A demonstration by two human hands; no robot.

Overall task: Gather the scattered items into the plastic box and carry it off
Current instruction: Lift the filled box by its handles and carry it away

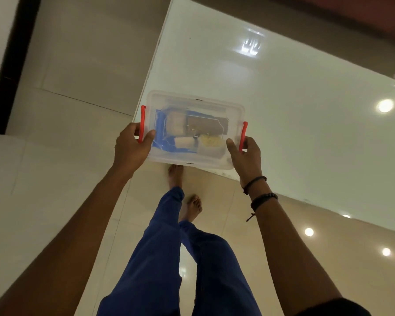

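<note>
A lidded clear plastic box (193,131) of small items is gripped at its red end clips by the left hand (132,144) and right hand (245,156), above a white counter (294,110).

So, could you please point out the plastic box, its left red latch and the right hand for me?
plastic box (217,110): head view, bare lid near far rim.
left red latch (142,119): head view, middle of clip.
right hand (246,158): head view, back of hand.
</note>
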